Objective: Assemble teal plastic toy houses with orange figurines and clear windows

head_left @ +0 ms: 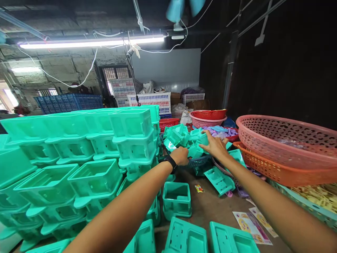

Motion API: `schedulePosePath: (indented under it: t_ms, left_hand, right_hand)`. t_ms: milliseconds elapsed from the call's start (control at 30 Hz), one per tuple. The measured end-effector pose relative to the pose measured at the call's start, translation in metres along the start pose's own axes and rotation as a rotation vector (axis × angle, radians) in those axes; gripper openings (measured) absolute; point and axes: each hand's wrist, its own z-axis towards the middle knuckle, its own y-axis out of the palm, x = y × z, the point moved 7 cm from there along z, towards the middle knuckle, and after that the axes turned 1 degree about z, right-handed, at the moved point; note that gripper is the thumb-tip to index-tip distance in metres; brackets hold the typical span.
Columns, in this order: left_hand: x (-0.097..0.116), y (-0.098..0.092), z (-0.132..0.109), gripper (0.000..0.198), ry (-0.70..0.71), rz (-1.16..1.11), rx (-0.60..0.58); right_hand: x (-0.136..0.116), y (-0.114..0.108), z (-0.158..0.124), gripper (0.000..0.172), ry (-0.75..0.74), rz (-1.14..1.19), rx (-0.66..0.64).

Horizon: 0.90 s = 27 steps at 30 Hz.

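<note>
My left hand, with a dark band on its wrist, is closed in a fist at the near left side of a dark basket heaped with turquoise plastic parts. What its fingers grip is hidden. At the right of the heap, the thumb and forefinger of my right hand close around a turquoise plastic part. More turquoise parts lie loose in the basket. Below my right hand, a flat turquoise piece leans at a tilt near the floor.
Tall stacks of turquoise box-shaped parts stand at left. One open turquoise box sits between my forearms; others lie along the front. A pink basket rests on an orange basket at right. Printed cards lie on the floor.
</note>
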Motion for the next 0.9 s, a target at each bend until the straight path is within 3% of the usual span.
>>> schedulePosePath:
  t_ms: [133,200,267,467,600,700,767,833,900]
  left_hand:
    - [0.007,-0.003,0.011,0.034,-0.027,-0.016,0.032]
    - [0.01,-0.006,0.019,0.036,-0.032,-0.029,0.045]
    - [0.014,-0.008,0.028,0.036,-0.034,-0.045,0.036]
    - [0.022,-0.003,0.049,0.044,-0.114,-0.125,0.016]
    - [0.025,0.0,0.053,0.045,-0.115,-0.178,0.013]
    - [0.023,0.004,0.055,0.037,-0.105,-0.228,0.003]
    - [0.02,0.008,0.056,0.034,-0.125,-0.272,0.008]
    - [0.016,0.009,0.057,0.034,-0.165,-0.324,0.034]
    - [0.011,0.009,0.059,0.034,-0.212,-0.381,0.079]
  right_hand:
    - [0.013,0.006,-0.003,0.084,0.045,0.086,0.007]
    - [0.014,0.012,-0.009,0.086,0.043,0.116,0.006]
    - [0.015,0.019,-0.017,0.079,0.05,0.134,0.016]
    - [0.022,0.017,-0.029,0.031,0.08,0.17,0.116]
    - [0.033,-0.016,-0.043,0.037,0.072,0.225,0.183]
    - [0.038,-0.035,-0.072,0.035,0.008,0.259,0.185]
    - [0.035,-0.033,-0.1,0.033,-0.092,0.282,0.18]
    - [0.026,-0.017,-0.131,0.031,-0.209,0.308,0.126]
    - [0.018,0.009,-0.155,0.028,-0.291,0.326,-0.012]
